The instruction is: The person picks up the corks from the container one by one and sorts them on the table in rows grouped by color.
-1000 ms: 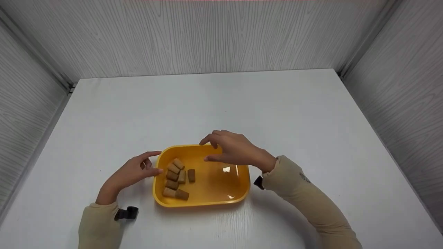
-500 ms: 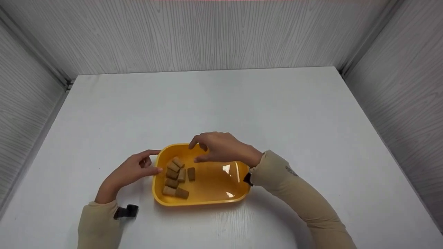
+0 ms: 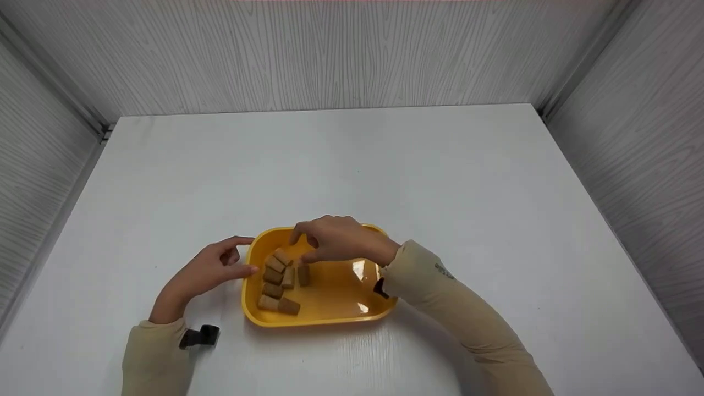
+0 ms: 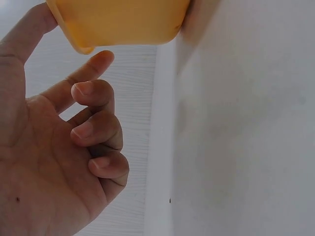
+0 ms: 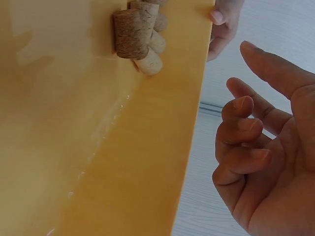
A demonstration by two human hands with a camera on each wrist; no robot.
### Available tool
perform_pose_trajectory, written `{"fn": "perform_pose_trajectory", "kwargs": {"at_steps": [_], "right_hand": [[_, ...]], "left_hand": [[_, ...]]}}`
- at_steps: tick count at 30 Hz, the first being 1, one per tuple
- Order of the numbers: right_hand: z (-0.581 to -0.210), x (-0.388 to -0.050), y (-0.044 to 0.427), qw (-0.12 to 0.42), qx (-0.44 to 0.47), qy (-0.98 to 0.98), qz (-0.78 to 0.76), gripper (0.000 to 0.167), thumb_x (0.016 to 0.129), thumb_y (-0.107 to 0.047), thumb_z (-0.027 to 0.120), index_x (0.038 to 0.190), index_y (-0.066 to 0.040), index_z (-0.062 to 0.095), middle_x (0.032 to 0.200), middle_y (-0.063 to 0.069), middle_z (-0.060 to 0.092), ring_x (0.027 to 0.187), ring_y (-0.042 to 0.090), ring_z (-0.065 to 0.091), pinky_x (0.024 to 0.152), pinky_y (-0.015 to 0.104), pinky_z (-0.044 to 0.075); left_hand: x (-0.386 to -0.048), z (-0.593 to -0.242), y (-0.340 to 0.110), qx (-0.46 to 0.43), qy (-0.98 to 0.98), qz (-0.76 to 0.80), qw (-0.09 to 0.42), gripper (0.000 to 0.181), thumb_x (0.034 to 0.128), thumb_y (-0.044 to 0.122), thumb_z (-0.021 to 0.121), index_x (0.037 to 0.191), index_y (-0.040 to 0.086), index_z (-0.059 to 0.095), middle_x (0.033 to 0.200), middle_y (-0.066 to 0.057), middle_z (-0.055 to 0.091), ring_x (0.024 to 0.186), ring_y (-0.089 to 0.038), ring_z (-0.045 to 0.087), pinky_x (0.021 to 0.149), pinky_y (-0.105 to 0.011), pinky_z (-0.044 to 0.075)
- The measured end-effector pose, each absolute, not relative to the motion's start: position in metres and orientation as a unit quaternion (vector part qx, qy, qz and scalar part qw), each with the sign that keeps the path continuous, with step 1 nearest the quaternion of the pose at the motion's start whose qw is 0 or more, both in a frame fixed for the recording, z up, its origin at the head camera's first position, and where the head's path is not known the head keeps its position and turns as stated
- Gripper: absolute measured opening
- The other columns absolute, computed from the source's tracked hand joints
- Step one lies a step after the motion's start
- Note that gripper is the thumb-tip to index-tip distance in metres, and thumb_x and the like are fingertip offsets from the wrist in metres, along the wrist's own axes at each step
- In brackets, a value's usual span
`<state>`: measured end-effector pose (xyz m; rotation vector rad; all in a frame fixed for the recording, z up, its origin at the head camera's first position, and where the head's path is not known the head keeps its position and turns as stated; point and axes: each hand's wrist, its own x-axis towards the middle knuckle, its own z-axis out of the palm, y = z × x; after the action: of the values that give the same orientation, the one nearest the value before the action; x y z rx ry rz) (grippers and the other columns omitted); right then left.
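Several cork stoppers (image 3: pixel 273 276) lie in the left half of a shallow yellow tray (image 3: pixel 324 323). One darker cork (image 3: pixel 303 276) is at the right of this cluster. My left hand (image 3: pixel 204 275) is at the tray's left end, its thumb resting on the rim and its index finger by the far-left corner. In the left wrist view the other fingers (image 4: pixel 96 125) are curled loosely, holding nothing. Over the tray hovers my right hand (image 3: pixel 338 240), thumb and index finger apart, thumb tip just above the darker cork. The right wrist view shows it holding nothing.
The tray stands on a white table (image 3: pixel 352 170) near its front. Grey wood-grain panels (image 3: pixel 330 55) rise behind the table and along both sides. A black wrist piece (image 3: pixel 201 336) sticks out from the left cuff.
My right hand has moved left and slightly down over the tray, closer to the corks. My left hand stays at the tray's left rim. The corks have not moved.
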<state>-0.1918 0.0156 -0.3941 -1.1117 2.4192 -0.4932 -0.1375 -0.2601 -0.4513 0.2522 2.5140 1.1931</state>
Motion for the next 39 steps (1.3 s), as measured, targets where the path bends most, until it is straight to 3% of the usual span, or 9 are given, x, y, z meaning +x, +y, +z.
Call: {"fn": "perform_pose_trajectory", "kwargs": {"at_steps": [10, 20, 28, 39], "right_hand": [[-0.416, -0.192, 0.014, 0.236, -0.385, 0.878, -0.160, 0.041, 0.088, -0.041, 0.069, 0.122, -0.020, 0.062, 0.085, -0.002, 0.064, 0.069, 0.009, 0.055, 0.057, 0.021, 0.040], [-0.422, -0.190, 0.012, 0.266, -0.372, 0.880, -0.130, 0.049, 0.085, -0.046, 0.070, 0.126, -0.023, 0.059, 0.078, -0.002, 0.059, 0.065, 0.011, 0.048, 0.059, 0.024, 0.040], [-0.427, -0.189, 0.009, 0.276, -0.365, 0.883, -0.101, 0.041, 0.085, -0.043, 0.071, 0.120, -0.024, 0.061, 0.090, -0.004, 0.064, 0.072, 0.012, 0.051, 0.063, 0.028, 0.044], [-0.435, -0.186, 0.007, 0.281, -0.369, 0.882, -0.084, 0.026, 0.086, -0.039, 0.071, 0.108, -0.027, 0.064, 0.083, -0.008, 0.062, 0.071, 0.012, 0.051, 0.062, 0.027, 0.043]], "left_hand": [[-0.143, -0.448, -0.257, 0.092, 0.891, 0.415, 0.157, 0.055, 0.0823, 0.036, 0.075, 0.128, 0.012, 0.057, 0.074, -0.001, 0.038, 0.064, -0.011, 0.035, 0.056, -0.024, 0.030], [-0.141, -0.447, -0.257, 0.091, 0.890, 0.416, 0.162, 0.052, 0.0830, 0.034, 0.075, 0.126, 0.011, 0.057, 0.074, -0.001, 0.038, 0.064, -0.012, 0.036, 0.056, -0.025, 0.031], [-0.138, -0.448, -0.258, 0.095, 0.883, 0.432, 0.157, 0.050, 0.0837, 0.031, 0.075, 0.127, 0.011, 0.057, 0.073, -0.001, 0.037, 0.062, -0.010, 0.035, 0.055, -0.024, 0.031], [-0.136, -0.453, -0.258, 0.101, 0.881, 0.439, 0.148, 0.049, 0.0835, 0.029, 0.075, 0.127, 0.011, 0.059, 0.072, 0.000, 0.037, 0.062, -0.009, 0.035, 0.056, -0.024, 0.032]]}}
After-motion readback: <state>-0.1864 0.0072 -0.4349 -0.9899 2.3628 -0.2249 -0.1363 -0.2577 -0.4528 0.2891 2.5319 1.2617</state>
